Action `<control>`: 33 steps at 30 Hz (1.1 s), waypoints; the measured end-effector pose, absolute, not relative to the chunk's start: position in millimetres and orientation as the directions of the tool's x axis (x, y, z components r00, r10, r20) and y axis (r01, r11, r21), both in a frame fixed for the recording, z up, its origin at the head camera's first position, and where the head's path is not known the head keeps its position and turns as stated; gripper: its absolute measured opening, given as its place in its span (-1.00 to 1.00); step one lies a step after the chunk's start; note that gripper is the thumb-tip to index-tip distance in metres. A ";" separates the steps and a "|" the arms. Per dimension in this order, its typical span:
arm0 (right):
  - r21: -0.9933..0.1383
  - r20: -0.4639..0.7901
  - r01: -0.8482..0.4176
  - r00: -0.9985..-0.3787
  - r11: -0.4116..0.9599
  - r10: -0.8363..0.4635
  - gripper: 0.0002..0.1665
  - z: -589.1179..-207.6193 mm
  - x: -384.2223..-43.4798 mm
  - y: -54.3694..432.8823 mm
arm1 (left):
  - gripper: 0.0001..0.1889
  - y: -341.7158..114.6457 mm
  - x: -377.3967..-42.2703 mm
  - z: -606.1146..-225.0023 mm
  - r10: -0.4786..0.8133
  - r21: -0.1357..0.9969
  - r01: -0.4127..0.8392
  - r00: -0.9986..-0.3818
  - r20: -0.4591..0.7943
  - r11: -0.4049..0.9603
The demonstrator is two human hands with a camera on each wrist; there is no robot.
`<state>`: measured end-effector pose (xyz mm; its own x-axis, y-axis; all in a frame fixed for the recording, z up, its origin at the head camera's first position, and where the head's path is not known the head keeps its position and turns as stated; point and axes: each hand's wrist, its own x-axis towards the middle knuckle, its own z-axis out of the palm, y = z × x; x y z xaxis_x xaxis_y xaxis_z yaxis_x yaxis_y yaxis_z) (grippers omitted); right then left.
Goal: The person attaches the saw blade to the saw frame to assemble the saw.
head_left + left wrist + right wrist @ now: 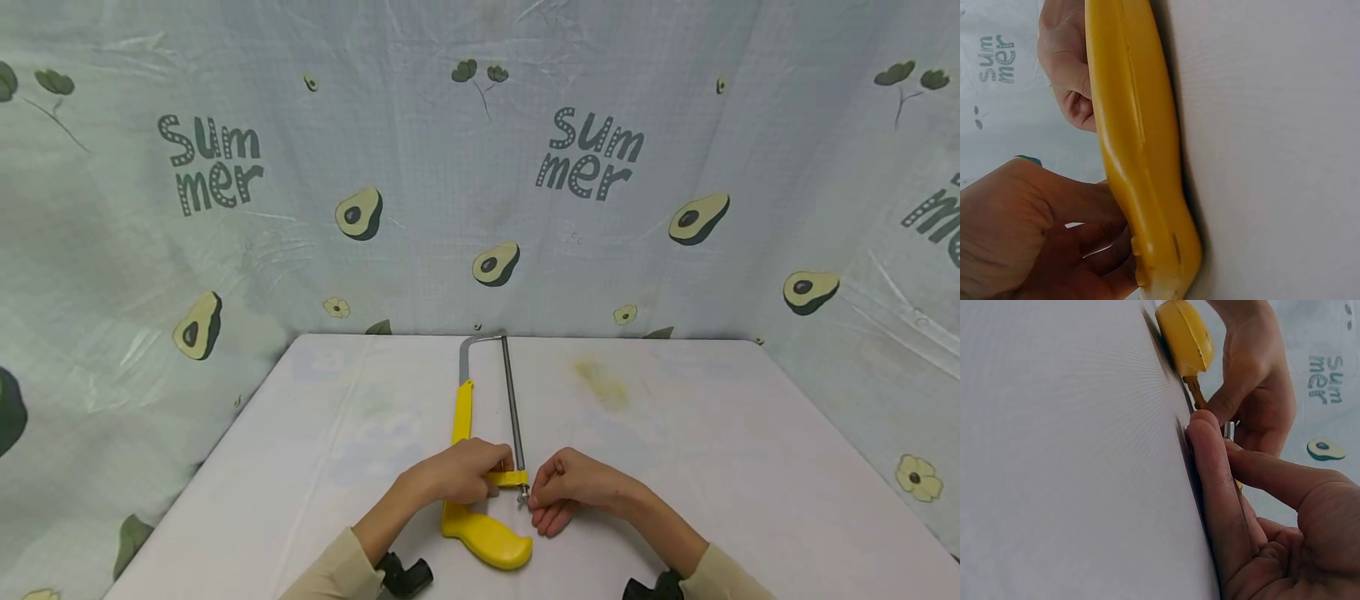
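Note:
A hacksaw with a yellow handle [491,540] lies on the white table, its grey bow [463,362] pointing away from me. A thin dark blade [513,404] runs along its right side to a yellow lower holder [507,479]. My left hand [467,471] grips the yellow frame just above the handle, fingers curled over it by the holder. At the blade's near end sits a small metal wing nut [522,497], which thumb and forefinger of my right hand [576,487] pinch. In the right wrist view, fingers mostly hide the nut.
The white tabletop [675,467] spreads around the saw, with a yellowish stain [602,383] at the back right. A printed sheet [420,167] with avocados hangs behind and on both sides.

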<state>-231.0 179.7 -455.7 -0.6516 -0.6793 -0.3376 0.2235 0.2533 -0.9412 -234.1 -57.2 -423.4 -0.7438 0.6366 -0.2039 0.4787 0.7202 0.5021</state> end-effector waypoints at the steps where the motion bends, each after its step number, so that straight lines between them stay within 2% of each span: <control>1: -0.941 -0.339 0.223 -0.653 0.255 -0.677 -0.78 -455.5 -230.9 179.7 | -0.77 -57.4 -234.1 -423.4 0.636 0.502 0.480 -0.745 -0.201 0.720; 33: -0.945 -0.322 0.183 -0.667 0.271 -0.672 -0.73 -454.0 -227.8 179.8 | -0.82 -58.5 -233.2 -424.6 0.655 0.497 0.511 -0.737 -0.166 0.701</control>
